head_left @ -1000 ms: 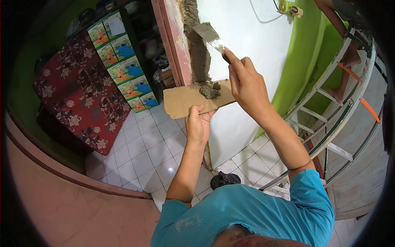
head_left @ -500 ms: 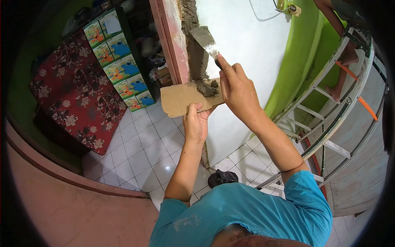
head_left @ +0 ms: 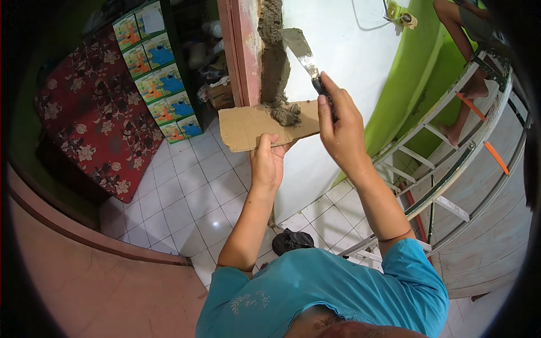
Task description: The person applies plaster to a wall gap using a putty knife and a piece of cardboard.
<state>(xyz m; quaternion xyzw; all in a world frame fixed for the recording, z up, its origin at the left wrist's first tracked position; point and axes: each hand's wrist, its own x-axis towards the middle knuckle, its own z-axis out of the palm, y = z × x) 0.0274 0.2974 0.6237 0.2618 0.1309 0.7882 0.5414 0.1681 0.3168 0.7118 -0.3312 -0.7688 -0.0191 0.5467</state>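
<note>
My left hand (head_left: 267, 161) grips the near edge of a flat piece of cardboard (head_left: 243, 125), thumb on top and fingers underneath. A lump of wet grey mortar (head_left: 286, 115) rests on the cardboard, toward its right part. In my right hand (head_left: 342, 123) is a putty knife (head_left: 307, 61) with a dark handle, its blade smeared with mortar and pointing up and left. The blade tip lies at the right edge of a rough mortar strip (head_left: 274, 67) that runs up the wall beside the door frame. From this view I cannot tell whether the blade touches the wall.
A pink door frame (head_left: 235, 62) stands left of the strip, a white wall (head_left: 332, 50) to its right. An aluminium ladder (head_left: 428, 163) leans at the right, with another person's leg (head_left: 476, 84) on it. A black plastic bag (head_left: 293, 241) lies on the tiled floor. A drawer cabinet (head_left: 163, 84) stands far left.
My right hand has moved right and slightly down, taking the putty knife from across the mortar strip to its right edge. My left hand still holds the cardboard. The view has shifted a little.
</note>
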